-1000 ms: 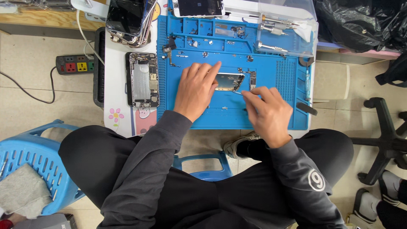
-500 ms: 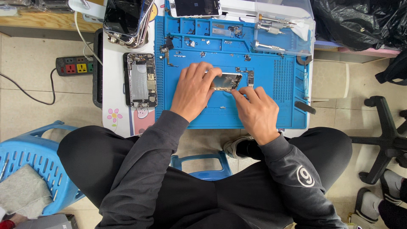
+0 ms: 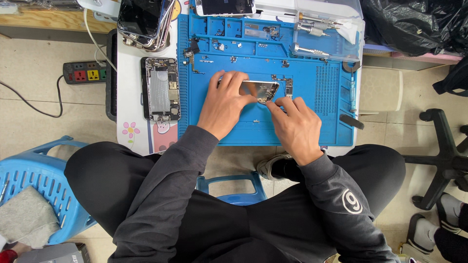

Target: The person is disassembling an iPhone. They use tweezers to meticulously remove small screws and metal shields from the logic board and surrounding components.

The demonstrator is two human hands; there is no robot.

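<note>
Metal phone frame (half-hidden) under left hand

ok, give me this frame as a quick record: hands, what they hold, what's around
left hand: holds the left end of a phone housing, fingers on its edge
right hand: fingers at the housing's lower right edge; any tool is too small to tell
surface: blue repair mat on a white table
left of mat: opened phone body, stack of phones above it
mat top: small screws and parts, screwdrivers
floor: power strip, blue basket
</note>
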